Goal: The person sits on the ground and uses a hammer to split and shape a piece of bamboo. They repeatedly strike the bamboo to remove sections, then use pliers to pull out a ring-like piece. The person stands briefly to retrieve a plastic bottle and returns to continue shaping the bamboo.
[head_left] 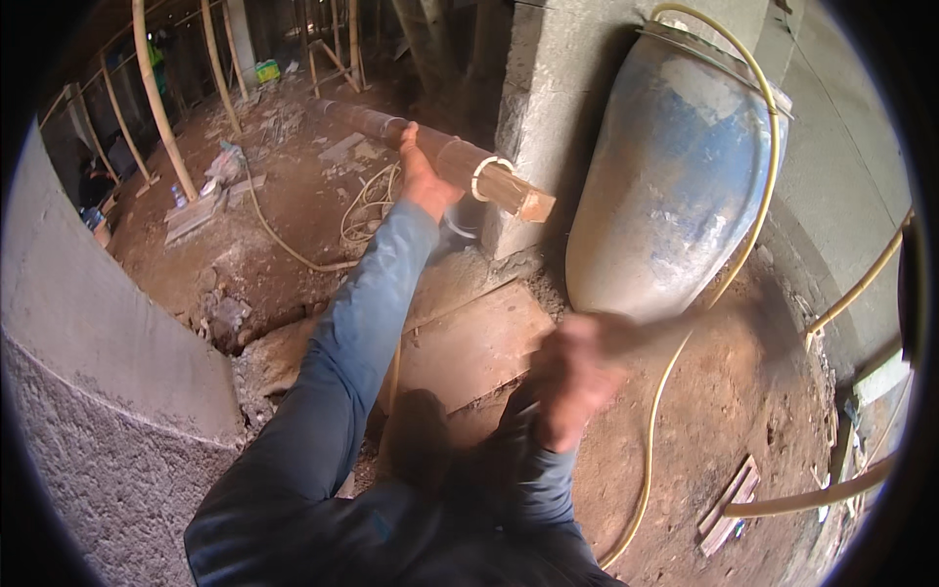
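My left arm stretches forward, and my left hand [427, 176] is closed around a long brownish plastic pipe [458, 159]. The pipe slopes from the far left down toward a concrete column. A squared wooden block [521, 198] sticks out of its near end, inside the pipe's pale rim. My right hand [579, 377] is a fist in front of my body, smeared by motion. From it a blurred hammer [685, 336] points right; its dark head end is too smeared to make out clearly. The two hands are well apart.
A worn blue barrel [675, 186] stands by the concrete column [548, 88], with a yellow hose [773, 166] over it and along the dirt. A flat board [479, 342] lies ahead of me. Bamboo props [161, 108] rise at far left, beside a concrete wall [98, 303].
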`<move>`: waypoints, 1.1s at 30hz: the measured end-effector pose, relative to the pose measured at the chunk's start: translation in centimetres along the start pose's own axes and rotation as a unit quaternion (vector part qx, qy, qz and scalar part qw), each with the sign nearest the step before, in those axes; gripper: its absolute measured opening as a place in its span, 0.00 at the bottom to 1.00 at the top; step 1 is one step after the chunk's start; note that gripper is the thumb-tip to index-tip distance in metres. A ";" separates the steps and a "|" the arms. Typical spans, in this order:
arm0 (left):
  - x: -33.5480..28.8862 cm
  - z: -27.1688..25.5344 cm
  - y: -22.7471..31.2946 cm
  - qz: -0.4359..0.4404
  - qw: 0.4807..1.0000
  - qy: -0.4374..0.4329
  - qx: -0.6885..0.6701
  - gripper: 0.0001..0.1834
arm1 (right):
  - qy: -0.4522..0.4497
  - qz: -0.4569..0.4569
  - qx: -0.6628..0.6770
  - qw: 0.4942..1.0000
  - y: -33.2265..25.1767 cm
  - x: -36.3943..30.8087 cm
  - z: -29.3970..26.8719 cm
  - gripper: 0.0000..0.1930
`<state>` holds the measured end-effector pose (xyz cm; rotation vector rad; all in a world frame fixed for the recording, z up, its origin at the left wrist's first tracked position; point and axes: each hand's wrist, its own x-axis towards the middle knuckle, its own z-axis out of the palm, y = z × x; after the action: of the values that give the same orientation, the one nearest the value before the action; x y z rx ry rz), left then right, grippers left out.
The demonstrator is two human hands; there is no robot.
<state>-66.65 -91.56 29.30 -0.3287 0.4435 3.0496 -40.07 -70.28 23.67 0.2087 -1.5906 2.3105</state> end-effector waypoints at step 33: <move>0.9 1.8 -1.5 0.048 0.999 -0.021 0.013 0.41 | 0.134 -0.111 0.203 0.964 -3.0 -0.6 1.2 0.06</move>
<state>-67.83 -89.58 30.35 -0.2484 0.5112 3.1346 -38.53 -70.50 26.56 0.1524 -0.9076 2.3421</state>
